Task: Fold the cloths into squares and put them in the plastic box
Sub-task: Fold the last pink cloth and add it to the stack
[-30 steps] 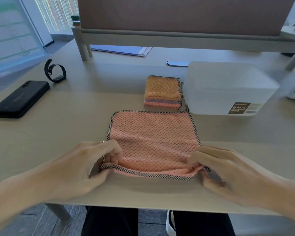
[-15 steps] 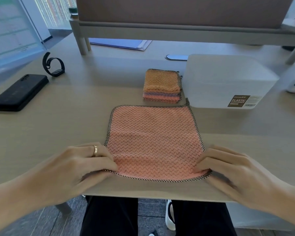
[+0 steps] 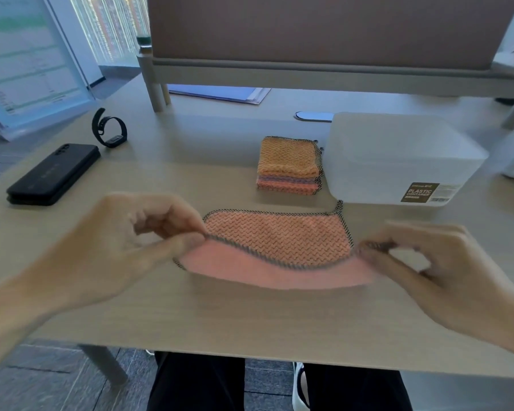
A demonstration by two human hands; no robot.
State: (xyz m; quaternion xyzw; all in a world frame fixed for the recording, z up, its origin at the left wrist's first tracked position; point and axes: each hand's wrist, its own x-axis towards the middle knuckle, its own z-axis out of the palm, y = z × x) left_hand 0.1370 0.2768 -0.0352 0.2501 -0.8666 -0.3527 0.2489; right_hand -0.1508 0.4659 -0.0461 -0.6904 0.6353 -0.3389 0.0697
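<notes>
Pink cloth (image 3: 276, 241) on bench (image 3: 250, 315) near front edge, near hem raised. Left hand (image 3: 125, 247) fingers (image 3: 175, 241) pinch left corner; right hand (image 3: 428, 262) apparently pinches right corner (blurred). Risk: uneven carry skews fold; loose pinch drops corner.

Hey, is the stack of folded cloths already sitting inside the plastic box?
No, the stack of folded cloths sits on the table right beside the plastic box, outside it.
</notes>
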